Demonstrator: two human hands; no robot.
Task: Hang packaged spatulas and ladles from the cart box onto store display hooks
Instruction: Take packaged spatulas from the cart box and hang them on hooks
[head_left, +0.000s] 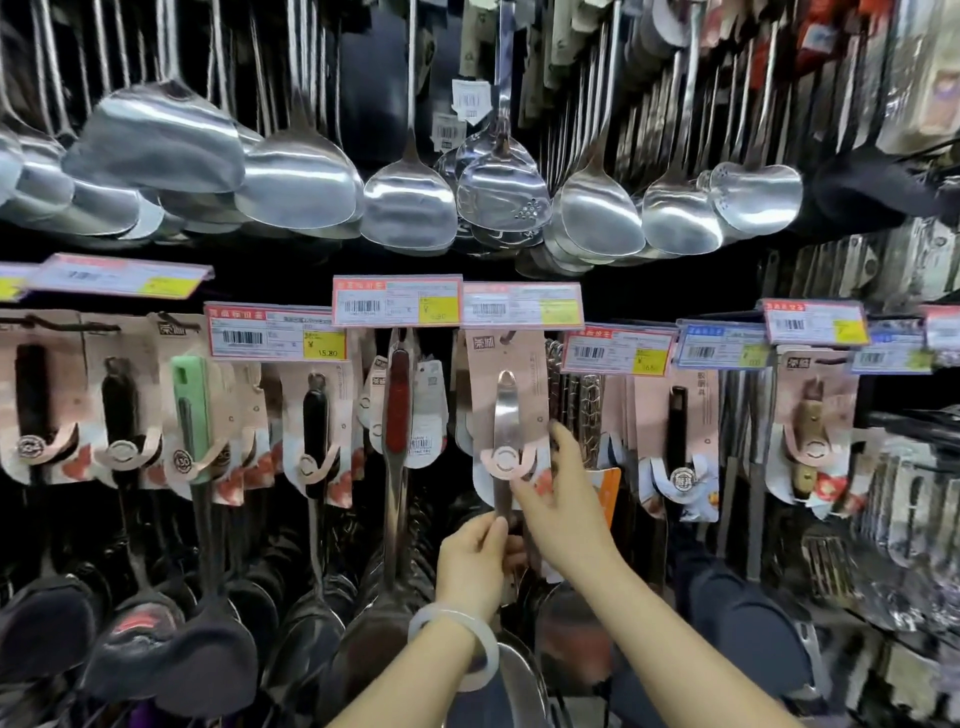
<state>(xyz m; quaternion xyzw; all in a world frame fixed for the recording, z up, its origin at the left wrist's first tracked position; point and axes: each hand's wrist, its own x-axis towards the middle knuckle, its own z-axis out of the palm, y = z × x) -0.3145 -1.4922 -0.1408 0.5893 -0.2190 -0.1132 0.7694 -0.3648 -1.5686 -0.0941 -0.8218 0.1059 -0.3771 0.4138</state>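
Observation:
A packaged steel spatula on a pink card (506, 410) hangs from a display hook under a price tag (522, 304) in the middle of the rack. My left hand (475, 561) grips the spatula's steel handle just below the card. My right hand (563, 499) holds the card's lower right edge, thumb in front and fingers behind it. The spatula's blade (511, 686) shows dimly below my left wrist. The cart box is out of view.
Rows of carded spatulas (317, 431) hang left and right of the held one, close beside it. Bare steel spatulas and ladles (410, 202) hang in the row above. Price tags (397, 300) jut out over the hooks. More utensils crowd the shelving at right (904, 493).

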